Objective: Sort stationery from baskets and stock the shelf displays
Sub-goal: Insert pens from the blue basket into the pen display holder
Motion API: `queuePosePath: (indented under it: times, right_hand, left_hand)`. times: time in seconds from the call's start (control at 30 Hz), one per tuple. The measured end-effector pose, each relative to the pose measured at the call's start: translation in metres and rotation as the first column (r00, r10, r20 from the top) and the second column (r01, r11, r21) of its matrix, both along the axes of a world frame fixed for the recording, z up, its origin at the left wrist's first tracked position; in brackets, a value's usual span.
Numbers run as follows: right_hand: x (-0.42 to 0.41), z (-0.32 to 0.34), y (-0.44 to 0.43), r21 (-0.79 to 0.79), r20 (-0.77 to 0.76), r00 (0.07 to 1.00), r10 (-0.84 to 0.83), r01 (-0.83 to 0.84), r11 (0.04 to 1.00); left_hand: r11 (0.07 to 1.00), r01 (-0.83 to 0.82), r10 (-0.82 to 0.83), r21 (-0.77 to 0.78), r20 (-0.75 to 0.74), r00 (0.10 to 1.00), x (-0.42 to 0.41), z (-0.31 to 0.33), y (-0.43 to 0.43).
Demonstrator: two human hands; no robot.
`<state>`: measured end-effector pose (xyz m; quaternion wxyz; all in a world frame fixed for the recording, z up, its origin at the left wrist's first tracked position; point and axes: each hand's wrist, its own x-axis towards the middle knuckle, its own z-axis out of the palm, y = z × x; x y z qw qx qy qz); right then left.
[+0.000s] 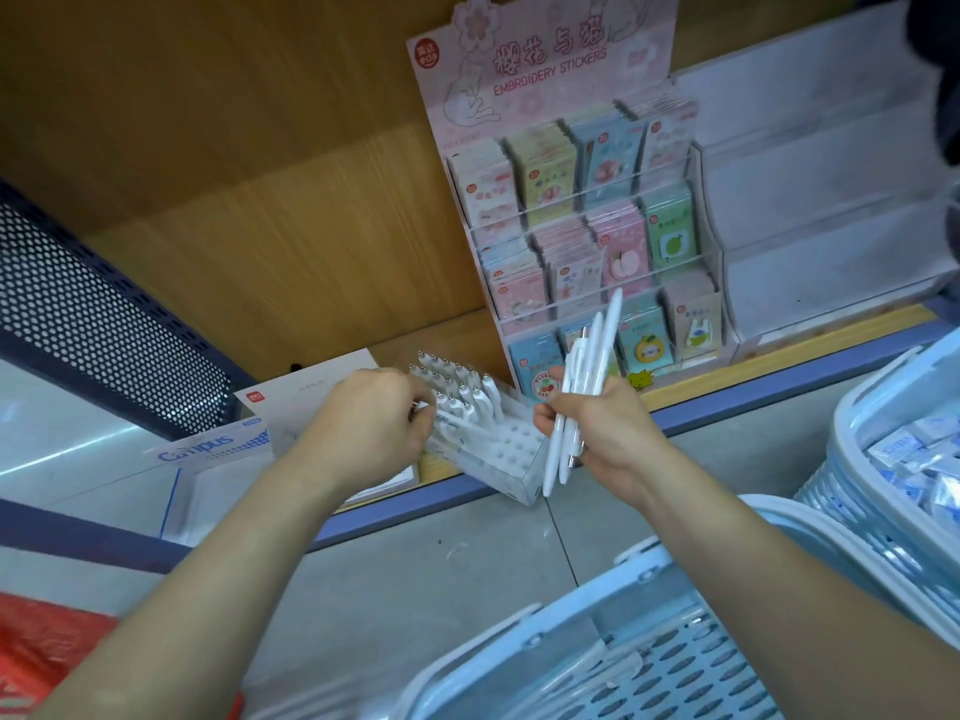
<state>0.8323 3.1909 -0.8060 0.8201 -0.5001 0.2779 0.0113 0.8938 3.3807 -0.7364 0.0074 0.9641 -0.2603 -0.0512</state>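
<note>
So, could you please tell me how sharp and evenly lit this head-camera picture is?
In the head view the sticker display lettering reads sharply; the white pens in the right hand smear slightly at their tips; the left hand looks soft; glare streaks the glossy surface at left; the shelf edge runs slanted across the frame.

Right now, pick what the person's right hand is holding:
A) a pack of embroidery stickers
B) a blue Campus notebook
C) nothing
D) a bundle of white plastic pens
D: the right hand has its fingers curled round a bundle of white plastic pens, whose ends stick up in front of the pink embroidery sticker display.
</note>
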Motion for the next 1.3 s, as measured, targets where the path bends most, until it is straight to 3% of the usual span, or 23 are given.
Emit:
queuePosePath:
  times: [0.1,0.3,0.5,0.77,1.0,1.3]
  right_hand:
    - [-0.001,-0.003,0.001,0.02,0.023,1.0,-0.013,0.012,1.0]
    - [-0.001,-0.004,0.002,0.041,0.026,1.0,-0.015,0.014,0.999]
    - [-0.001,-0.004,0.001,0.041,0.048,0.999,-0.007,0.005,0.999]
    - [-0.001,-0.004,0.001,0.052,0.049,0.999,-0.013,0.011,0.999]
    - [-0.002,-0.003,0.001,0.099,0.082,0.996,-0.027,0.019,0.995]
    - [-0.001,-0.007,0.001,-0.028,0.073,0.997,0.013,-0.011,1.0]
  left_hand:
    - [0.998,0.017,-0.016,0.06,-0.017,1.0,0.004,-0.006,-0.005]
    - [0.998,0.011,-0.012,-0.059,-0.021,1.0,0.011,-0.004,-0.014]
    - [0.998,0.062,-0.062,0.007,0.031,0.998,0.015,-0.013,-0.019]
    - [0.996,-0.006,0.008,-0.088,0.016,1.0,0.013,-0.017,-0.015]
    - [0.997,-0.008,0.008,-0.082,-0.009,1.0,0.011,-0.019,-0.01]
    - [0.99,-0.001,0.008,-0.142,0.048,0.999,0.012,-0.027,-0.01]
